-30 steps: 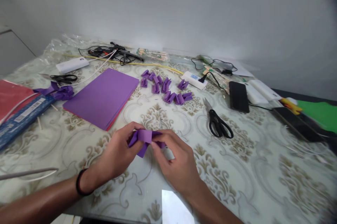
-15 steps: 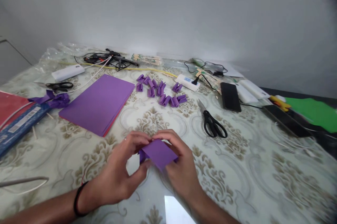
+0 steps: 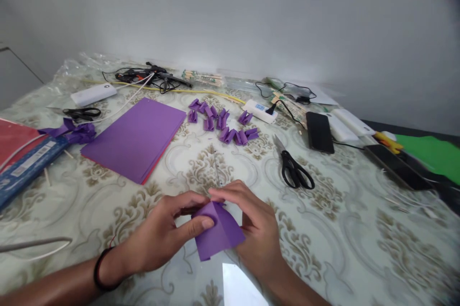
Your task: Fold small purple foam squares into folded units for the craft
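Purple paper [image 3: 222,238] between the hands, turned since last look: creased face now showing. Left hand [image 3: 158,234] pinches it, thumb [image 3: 201,225] shifted from beside the panel onto its face. Right hand [image 3: 259,231] holds the right side, grip partly hidden. Probably mid-fold.

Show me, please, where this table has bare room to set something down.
Free: beside the right hand, nearer than the right-side scissors; and between the purple sheets and left hand. Crowded: around the power strip and phones.

Right hand [image 3: 257,224]: thumb is hidden behind paper [image 3: 215,236]. Red sheet [image 3: 16,135], blue pack [image 3: 34,164] cut off at 9 o'clock; green sheet [image 3: 429,155] at 3. White cables [image 3: 397,204] near 4 blurred.
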Demonstrator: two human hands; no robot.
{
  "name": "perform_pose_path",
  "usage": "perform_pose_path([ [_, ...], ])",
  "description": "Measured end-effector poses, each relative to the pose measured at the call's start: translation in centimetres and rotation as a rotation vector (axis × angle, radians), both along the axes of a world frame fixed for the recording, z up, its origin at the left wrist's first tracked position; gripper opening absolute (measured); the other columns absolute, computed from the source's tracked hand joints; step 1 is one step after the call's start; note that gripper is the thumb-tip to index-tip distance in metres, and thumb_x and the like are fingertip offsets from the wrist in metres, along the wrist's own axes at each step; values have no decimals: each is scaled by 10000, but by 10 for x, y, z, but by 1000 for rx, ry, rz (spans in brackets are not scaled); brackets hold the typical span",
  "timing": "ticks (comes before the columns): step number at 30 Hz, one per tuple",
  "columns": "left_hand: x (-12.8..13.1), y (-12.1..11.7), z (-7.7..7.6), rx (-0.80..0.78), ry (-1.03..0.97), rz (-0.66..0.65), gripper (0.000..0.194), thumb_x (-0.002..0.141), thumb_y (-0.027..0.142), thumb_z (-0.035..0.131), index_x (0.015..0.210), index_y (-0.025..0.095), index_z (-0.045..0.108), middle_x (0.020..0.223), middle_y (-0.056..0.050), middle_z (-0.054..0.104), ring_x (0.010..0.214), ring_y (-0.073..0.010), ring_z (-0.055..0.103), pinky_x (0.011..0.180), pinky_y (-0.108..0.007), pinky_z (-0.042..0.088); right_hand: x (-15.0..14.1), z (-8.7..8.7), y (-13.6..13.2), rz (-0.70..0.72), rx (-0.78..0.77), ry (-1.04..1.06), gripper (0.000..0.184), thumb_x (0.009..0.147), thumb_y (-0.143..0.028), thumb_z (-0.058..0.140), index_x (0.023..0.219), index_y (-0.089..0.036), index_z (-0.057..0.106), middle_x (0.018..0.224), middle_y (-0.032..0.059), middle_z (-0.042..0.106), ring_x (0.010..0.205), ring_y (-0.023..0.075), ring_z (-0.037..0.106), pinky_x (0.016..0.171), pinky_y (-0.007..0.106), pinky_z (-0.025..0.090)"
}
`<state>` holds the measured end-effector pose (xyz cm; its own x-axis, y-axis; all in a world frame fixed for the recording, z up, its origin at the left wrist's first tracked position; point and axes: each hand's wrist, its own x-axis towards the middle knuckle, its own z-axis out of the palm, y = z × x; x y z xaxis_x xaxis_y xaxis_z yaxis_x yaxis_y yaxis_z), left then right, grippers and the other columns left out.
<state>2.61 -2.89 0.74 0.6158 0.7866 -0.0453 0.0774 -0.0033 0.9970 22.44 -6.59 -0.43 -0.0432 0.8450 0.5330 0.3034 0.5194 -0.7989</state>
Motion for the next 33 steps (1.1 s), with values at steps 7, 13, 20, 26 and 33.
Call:
perform_pose_path([
  [7,-2,-2,5,72,97,-9,213,1024,402,711,1074,239,837,902,-3,808,774,-185,689,760,-280,570,-1,9,-6,-8,-140,69,339,862,-98,776,1102,-332,830,1004,21,737,871,212,718,730,326,575],
  [13,-3,-3,1,101,141,-3,253,1030,411,703,950,211,836,798,2,772,684,-159,631,670,-248,514,-3,13,-3,24,-250,171,190,847,-160,813,981,-295,822,928,5,722,820,183,701,711,292,558],
  [20,-3,-2,0,98,143,51,243,1041,409,686,1005,255,870,857,2,836,749,-177,719,714,-244,555,-1,13,-2,36,-302,227,180,875,-142,736,956,-279,820,913,8,728,837,181,700,729,295,549],
  [26,-5,1,2,91,141,67,249,1037,388,672,969,236,857,829,-17,824,745,-192,729,689,-259,565,2,14,-1,68,-371,222,192,897,-159,704,993,-266,831,929,26,755,858,209,726,778,341,565],
  [33,-8,9,1,88,186,143,203,994,326,655,1051,218,817,827,-27,779,724,-184,679,644,-263,527,10,13,4,175,-548,242,339,1036,-422,554,1183,-242,800,1064,73,811,995,261,746,886,395,589],
])
